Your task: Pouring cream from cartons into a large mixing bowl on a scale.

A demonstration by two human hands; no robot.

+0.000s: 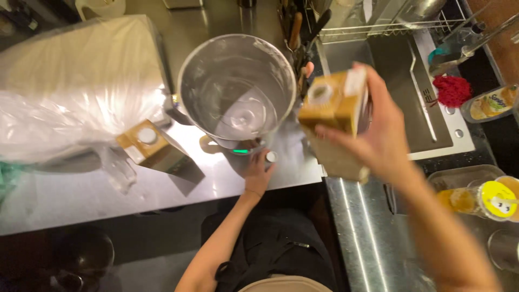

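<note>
Stainless steel runs under everything: your tabletop [81, 200] on the left, a sink [427, 116] on the right, and a dish rack [389, 24] behind it.

Your right hand [381, 132] is raised above the gap between tabletop and sink. Its grip is closed around a tan carton [335, 121], fingers wrapped across the near face and the thumb behind. The carton is tilted, its round white cap [320, 93] turned toward the camera, and it sits in the air just beside the rim of the clear blender jug [238, 89]. Your right forearm comes in from the lower right corner, angled up and to the left.

Your left hand [258, 173] reaches forward from below, wrist straight, to the base of the jug, where a green light [240, 151] glows. Its fingers curl loosely around a small white knob [271, 157]; you cannot tell from this view how firmly that grip closes.

The jug stands upright in the middle of the tabletop and looks wet and clear inside. A 2nd tan carton [157, 151] with a white cap lies just left of the jug's base, beside a large bundle wrapped in clear plastic [70, 86]. A red scrubber [453, 91] rests at the sink's right edge. Near your right elbow, a tray [459, 176] holds a yellow-lidded cup [494, 199].
</note>
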